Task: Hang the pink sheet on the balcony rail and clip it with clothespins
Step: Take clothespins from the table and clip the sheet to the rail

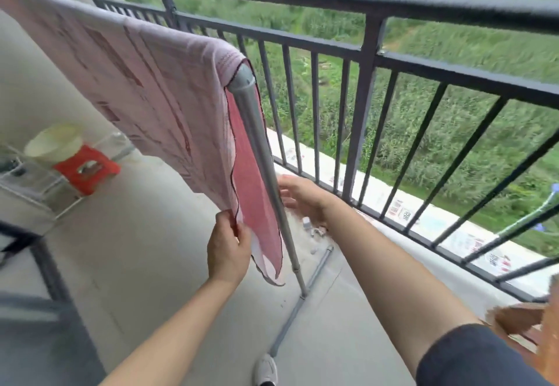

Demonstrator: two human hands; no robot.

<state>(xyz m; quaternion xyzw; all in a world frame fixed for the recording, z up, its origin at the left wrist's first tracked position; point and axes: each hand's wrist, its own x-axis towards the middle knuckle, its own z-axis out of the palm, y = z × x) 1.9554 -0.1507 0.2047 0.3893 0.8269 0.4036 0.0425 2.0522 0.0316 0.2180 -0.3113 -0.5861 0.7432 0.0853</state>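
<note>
Down near the bottom of the drying rack, the left hand [228,252] is pinching the lower edge of the pink sheet [145,92] between thumb and fingers, right at the dark-trimmed hem. The right hand [302,199] is just on the other side of the rack's grey upright pole [263,155], fingers spread and loose, not gripping anything as far as I can see, palm turned toward the pole and the cloth.

The sheet itself is draped over the rack's top bar, hanging down both sides, with the end fold slipping over the grey corner joint [242,78]. So it's on the rack, not on the dark balcony railing [372,49], which stands just behind it with tall green grass showing through the bars. A couple of small pale bits [314,229] lie on the concrete floor by the pole's foot, too blurry to tell what they are. Over to the left there's a red plastic stool [86,169] with a whitish bucket [54,142] next to it.
</note>
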